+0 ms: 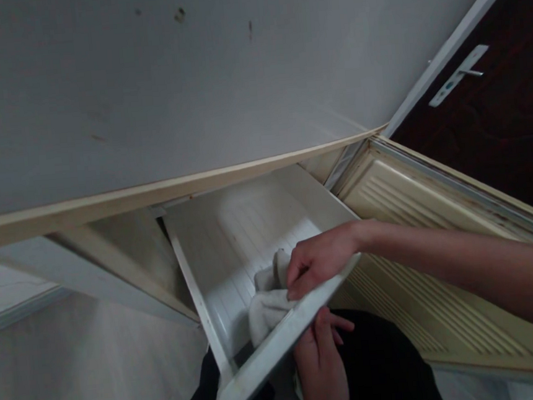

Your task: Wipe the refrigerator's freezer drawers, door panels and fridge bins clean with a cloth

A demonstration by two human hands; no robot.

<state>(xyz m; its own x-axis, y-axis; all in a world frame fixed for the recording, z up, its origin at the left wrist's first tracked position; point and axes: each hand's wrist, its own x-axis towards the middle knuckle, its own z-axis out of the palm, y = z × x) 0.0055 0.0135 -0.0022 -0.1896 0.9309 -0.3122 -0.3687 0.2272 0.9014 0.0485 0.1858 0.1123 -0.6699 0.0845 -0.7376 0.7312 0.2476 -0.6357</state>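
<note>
Nearest the camera, the person's bare right forearm [444, 262] reaches in from the right edge, over a pulled-out white drawer [245, 227]. The right hand [318, 261] curls over the drawer's front wall [257, 369], fingers closed on a crumpled white cloth [269, 312]. The cloth lies inside the drawer, bunched against that front wall. Lower down, the left hand [320, 363] is at the outer side of the same wall, thumb up and some fingers spread; whether it grips the drawer or only braces it, I cannot tell.

Under the hands are the person's dark-clothed legs [383, 358]. To the right is a yellowed, ridged panel [411, 200]; beyond it, a dark door [489, 131] with a metal handle [472, 73]. A pale, stained surface [238, 90] fills the top, and grey floor [98, 364] the lower left.

Pressing hard on the front wall could tilt the drawer or work it off its supports, especially if the left hand gives little support. A loose fold could slip from the fingers or drag grime along the base.
</note>
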